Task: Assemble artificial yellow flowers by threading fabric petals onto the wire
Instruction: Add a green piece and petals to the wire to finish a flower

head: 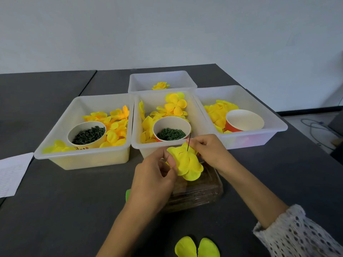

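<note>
A sheet of white printed paper (14, 173) lies cut off at the left edge of the dark grey table (65, 210). Next to it, a translucent white plastic tub (55, 154) holds loose yellow fabric petals (116, 127) and a paper cup of dark green stem pieces (88, 135). The middle tub (136, 143) carries more petals and a cup of green rings (170, 134); behind it a fourth tub (141, 80) shows one finished yellow flower (160, 85). In front, the person's left hand (154, 180) pinches a layered yellow fabric petal cluster (187, 162), while the right hand (209, 148) grips a thin dark wire (189, 143) rising through it. Both hands partly block a clear plastic tray (200, 191), its contents hard to make out, and a green scrap (128, 194) beside the left wrist. The right tub (274, 125) holds petals and an empty orange paper cup (243, 120). Two yellow petals (196, 247) are cut off at the bottom edge.
</note>
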`<action>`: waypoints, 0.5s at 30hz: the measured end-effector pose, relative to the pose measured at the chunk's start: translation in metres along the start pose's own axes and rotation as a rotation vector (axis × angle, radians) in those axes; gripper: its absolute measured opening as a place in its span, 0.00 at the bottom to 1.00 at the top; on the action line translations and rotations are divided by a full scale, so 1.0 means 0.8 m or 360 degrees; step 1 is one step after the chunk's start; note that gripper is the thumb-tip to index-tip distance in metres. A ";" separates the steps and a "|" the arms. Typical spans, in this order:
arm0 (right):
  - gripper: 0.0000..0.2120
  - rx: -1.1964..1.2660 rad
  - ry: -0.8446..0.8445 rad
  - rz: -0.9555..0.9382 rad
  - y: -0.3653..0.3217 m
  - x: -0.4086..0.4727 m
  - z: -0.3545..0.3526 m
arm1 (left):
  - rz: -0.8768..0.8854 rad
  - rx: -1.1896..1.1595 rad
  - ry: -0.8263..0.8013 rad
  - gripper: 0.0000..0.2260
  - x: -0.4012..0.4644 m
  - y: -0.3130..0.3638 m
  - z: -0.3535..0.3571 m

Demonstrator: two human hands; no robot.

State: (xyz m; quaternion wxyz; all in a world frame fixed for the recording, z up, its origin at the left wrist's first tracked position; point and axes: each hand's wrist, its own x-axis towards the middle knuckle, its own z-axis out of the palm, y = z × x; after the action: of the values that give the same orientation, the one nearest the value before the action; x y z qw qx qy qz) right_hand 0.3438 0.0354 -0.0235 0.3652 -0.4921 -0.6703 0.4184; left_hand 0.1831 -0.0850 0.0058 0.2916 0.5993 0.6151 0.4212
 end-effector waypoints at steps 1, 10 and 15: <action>0.22 0.0013 -0.0003 -0.0005 0.002 0.000 0.001 | -0.0006 0.0028 0.0014 0.10 0.000 0.000 0.003; 0.20 -0.0264 -0.0055 -0.0062 0.007 -0.016 -0.006 | -0.0023 0.0180 -0.0095 0.10 -0.002 -0.008 0.003; 0.17 -0.0441 0.0241 -0.0277 -0.016 -0.014 -0.048 | -0.0007 0.0151 -0.0050 0.07 -0.006 -0.013 -0.020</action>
State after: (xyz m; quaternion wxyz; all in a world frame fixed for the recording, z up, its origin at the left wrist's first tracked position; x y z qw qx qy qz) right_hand 0.3766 0.0302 0.0022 0.3782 -0.5079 -0.7323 0.2505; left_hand 0.1644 -0.0920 0.0036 0.2734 0.6175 0.6311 0.3815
